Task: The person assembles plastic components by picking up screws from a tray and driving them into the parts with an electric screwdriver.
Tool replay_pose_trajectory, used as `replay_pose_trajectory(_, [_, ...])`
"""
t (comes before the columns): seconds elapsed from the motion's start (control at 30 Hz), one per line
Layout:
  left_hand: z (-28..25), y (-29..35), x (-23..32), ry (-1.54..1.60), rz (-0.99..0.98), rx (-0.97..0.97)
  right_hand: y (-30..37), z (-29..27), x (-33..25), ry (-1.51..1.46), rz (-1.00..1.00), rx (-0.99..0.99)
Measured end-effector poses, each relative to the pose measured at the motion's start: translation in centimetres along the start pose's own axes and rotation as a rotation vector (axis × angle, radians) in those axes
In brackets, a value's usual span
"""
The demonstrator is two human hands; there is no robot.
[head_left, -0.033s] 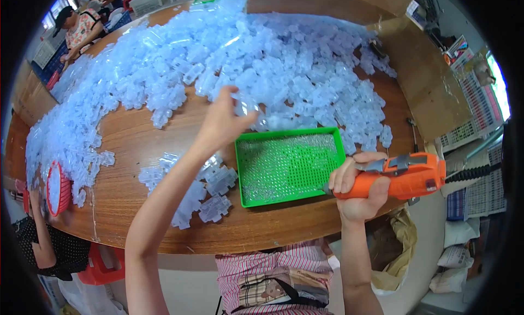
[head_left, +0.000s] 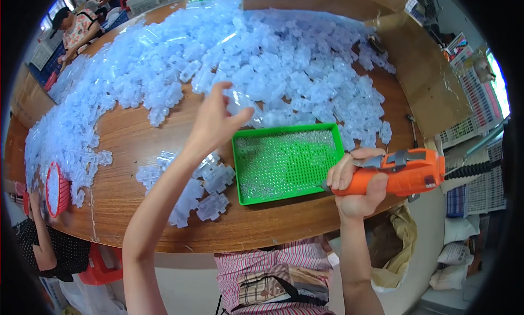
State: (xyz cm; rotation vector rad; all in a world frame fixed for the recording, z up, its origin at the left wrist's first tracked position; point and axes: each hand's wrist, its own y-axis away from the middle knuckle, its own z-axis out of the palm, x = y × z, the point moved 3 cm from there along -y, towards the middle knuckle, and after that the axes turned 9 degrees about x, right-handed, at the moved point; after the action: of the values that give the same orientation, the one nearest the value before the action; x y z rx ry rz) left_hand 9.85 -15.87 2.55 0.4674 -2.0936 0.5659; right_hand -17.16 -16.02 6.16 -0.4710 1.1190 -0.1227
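Observation:
My right hand [head_left: 357, 178] is wrapped round an orange electric screwdriver [head_left: 406, 173], whose dark tip points left at the near right corner of a green tray [head_left: 289, 200]. Many small shiny metal parts, probably screws, lie in the tray. Beyond the tray's far left corner, my left hand [head_left: 215, 118] is open, thumb and forefinger apart. It is at the near edge of a big heap of clear plastic pieces [head_left: 295, 69]. One clear piece [head_left: 240, 101] shows between thumb and forefinger; contact cannot be made out. Left of the tray lies a smaller group of clear pieces [head_left: 213, 206], partly behind my left forearm.
Cardboard walls [head_left: 431, 80] bound the table [head_left: 125, 140] at the right and back. A black cord [head_left: 472, 169] runs right from the screwdriver. At the left, another person's arm [head_left: 43, 233] is near a red basket [head_left: 63, 190]. A second person [head_left: 76, 31] sits at far left.
My left hand has shifted slightly left and away from me. The whole view has also moved a little. My right hand keeps its grip on the screwdriver.

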Motion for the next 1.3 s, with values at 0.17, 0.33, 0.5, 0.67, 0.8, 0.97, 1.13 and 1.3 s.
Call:
replay_pose_trajectory(0.17, [-3.0,9.0,5.0,0.039,0.148,-0.242,0.1,-0.1,2.8,0.006,0.008,-0.023])
replay_pose_trajectory(0.33, [-0.5,18.3,5.4,-0.061,0.127,-0.335,0.4,1.6,5.6,-0.067,0.085,-0.076])
replay_pose_trajectory(0.5, [2.9,21.2,3.8,-0.375,0.067,-0.129,0.5,2.8,6.8,-0.078,0.136,-0.100])
replay_pose_trajectory(0.67, [2.2,21.2,4.1,-0.540,0.015,-0.199,0.5,2.7,7.8,-0.067,0.112,-0.095])
replay_pose_trajectory(0.8, [0.4,19.8,4.2,-0.350,0.318,-0.297,0.3,2.5,7.8,-0.059,0.112,-0.104])
replay_pose_trajectory(0.97, [1.2,20.1,2.3,-0.276,0.504,-0.427,0.6,2.5,8.1,-0.054,0.136,-0.109])
replay_pose_trajectory(1.13, [0.6,19.9,2.2,-0.194,0.481,-0.401,0.6,2.4,8.0,-0.041,0.137,-0.124])
replay_pose_trajectory(1.3, [0.2,19.0,2.6,-0.047,0.464,-0.202,0.6,2.5,8.0,-0.051,0.144,-0.139])
